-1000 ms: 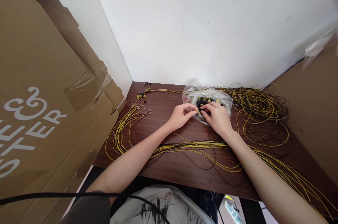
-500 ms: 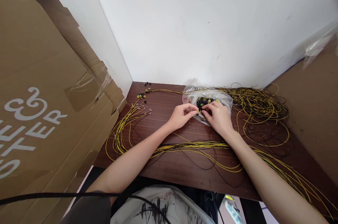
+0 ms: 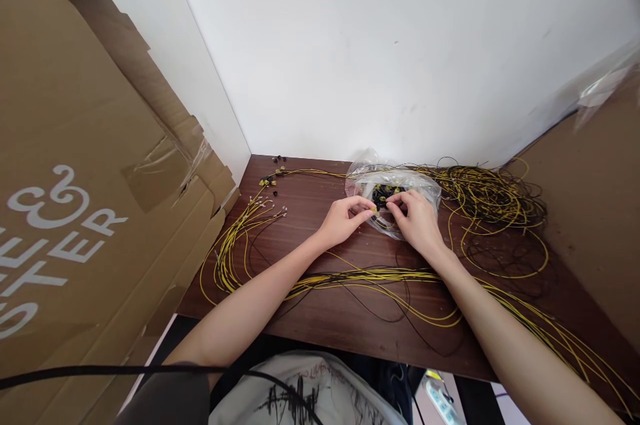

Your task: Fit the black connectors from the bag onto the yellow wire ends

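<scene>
My left hand [image 3: 345,219] is closed in a pinch on a small yellow piece [image 3: 374,210] at the near left edge of an opened clear plastic bag [image 3: 423,183]. Inside the bag lies a heap of small black and yellow parts [image 3: 381,193]. My right hand [image 3: 416,218] reaches over the bag's right side, thumb and fingertips drawn together beside the heap. Whatever sits between those fingertips is too small to make out. Below both wrists a bundle of yellow and black wires [image 3: 360,276] runs across the brown table [image 3: 320,318].
A tangled coil of yellow and black wire [image 3: 493,201] lies at the right. Wire ends with small clear tips [image 3: 270,208] and loose black and yellow pieces [image 3: 267,181] are at the left. Cardboard [image 3: 90,145] stands left, a brown panel [image 3: 595,211] right, a white wall [image 3: 390,65] behind.
My right hand has shifted slightly to the right, its fingertips now a little farther from the left hand's. The left hand keeps its pinch in the same place.
</scene>
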Tool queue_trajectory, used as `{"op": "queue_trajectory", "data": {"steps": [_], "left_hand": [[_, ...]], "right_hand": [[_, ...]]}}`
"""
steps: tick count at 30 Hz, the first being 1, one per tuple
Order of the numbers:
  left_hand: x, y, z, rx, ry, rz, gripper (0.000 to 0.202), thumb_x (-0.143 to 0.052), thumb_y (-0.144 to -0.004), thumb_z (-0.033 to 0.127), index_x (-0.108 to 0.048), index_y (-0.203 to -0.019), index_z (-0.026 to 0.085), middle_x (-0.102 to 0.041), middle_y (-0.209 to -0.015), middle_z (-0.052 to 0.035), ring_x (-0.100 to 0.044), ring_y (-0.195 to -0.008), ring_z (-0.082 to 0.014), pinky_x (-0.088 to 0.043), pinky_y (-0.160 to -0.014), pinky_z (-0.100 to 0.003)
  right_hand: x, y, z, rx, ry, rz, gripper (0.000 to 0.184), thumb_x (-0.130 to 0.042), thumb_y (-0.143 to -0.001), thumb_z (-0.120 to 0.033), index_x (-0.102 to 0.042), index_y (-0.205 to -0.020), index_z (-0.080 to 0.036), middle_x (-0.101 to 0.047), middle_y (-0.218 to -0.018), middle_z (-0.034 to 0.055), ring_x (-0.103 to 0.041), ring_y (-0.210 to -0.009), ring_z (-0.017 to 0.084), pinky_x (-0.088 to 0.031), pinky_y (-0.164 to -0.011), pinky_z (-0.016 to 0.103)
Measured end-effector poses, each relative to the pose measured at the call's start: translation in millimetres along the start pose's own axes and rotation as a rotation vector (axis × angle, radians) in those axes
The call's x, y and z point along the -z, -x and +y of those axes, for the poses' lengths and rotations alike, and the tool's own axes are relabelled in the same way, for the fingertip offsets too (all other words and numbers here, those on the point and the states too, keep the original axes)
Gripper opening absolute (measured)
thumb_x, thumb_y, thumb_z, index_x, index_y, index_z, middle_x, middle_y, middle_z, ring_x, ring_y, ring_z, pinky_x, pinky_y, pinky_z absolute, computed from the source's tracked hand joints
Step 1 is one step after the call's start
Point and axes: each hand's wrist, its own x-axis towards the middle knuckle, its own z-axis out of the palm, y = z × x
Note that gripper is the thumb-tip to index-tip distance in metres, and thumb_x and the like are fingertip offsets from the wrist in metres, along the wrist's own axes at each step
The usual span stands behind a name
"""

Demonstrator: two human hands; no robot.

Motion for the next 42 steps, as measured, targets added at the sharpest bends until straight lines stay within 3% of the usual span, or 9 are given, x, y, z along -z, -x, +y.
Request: {"op": "queue_trajectory", "data": {"steps": [12,20,28,35,42], "left_hand": [[-0.4,-0.3,-2.3,0.004,-0.006,0.003,0.021,-0.059,-0.079,0.027,-0.066,-0.091,0.011,-0.066,-0.081,-0.0051,-0.053,-0.062,-0.0091,-0.043,-0.062,-0.022],[-0.1,0.1,-0.4,0.011,-0.004,-0.004,0.021,-0.059,-0.079,0.026,-0.066,-0.091,0.011,-0.066,-0.081,-0.0053,-0.052,-0.061,-0.0087,-0.042,-0.06,-0.021],[-0.1,-0.4,-1.7,0.001,-0.025,0.001,0.022,-0.059,-0.079,0.027,-0.066,-0.091,0.011,-0.066,-0.08,-0.0053,-0.05,-0.06,-0.0086,-0.042,-0.06,-0.021],[0.3,-0.4,-2.5,0.005,-0.051,-0.011,0.022,-0.058,-0.08,0.028,-0.066,-0.092,0.012,-0.066,-0.082,-0.0053,-0.051,-0.062,-0.0093,-0.042,-0.061,-0.021],[0.6,-0.2,-1.6,0.012,-0.046,-0.017,0.022,-0.058,-0.08,0.028,-0.066,-0.092,0.012,-0.066,-0.081,-0.0051,-0.052,-0.062,-0.0095,-0.043,-0.061,-0.022]], "right_hand": [[8.7,0.5,-2.2,0.033,0.238,-0.035,0.019,-0.05,-0.084,-0.023,-0.068,-0.086,-0.02,-0.065,-0.087,0.0066,-0.053,-0.089,0.025,-0.035,-0.078,0.037],[9.3,-2.3,3.4,-0.006,0.134,-0.02,0.027,-0.043,-0.084,-0.016,-0.068,-0.093,-0.018,-0.066,-0.091,0.0062,-0.056,-0.087,0.022,-0.039,-0.078,0.035],[6.8,0.0,4.2,0.078,0.218,-0.012,0.023,-0.048,-0.084,-0.019,-0.069,-0.092,-0.018,-0.065,-0.101,0.0077,-0.052,-0.097,0.025,-0.038,-0.081,0.04],[9.1,-0.8,6.4,0.092,0.214,-0.076,0.023,-0.052,-0.083,-0.026,-0.069,-0.099,-0.022,-0.062,-0.098,0.0079,-0.05,-0.096,0.026,-0.037,-0.081,0.04],[8.0,-1.1,5.8,0.066,0.198,-0.078,0.017,-0.054,-0.08,-0.023,-0.066,-0.09,-0.021,-0.06,-0.092,0.0075,-0.05,-0.092,0.026,-0.037,-0.08,0.039]]}}
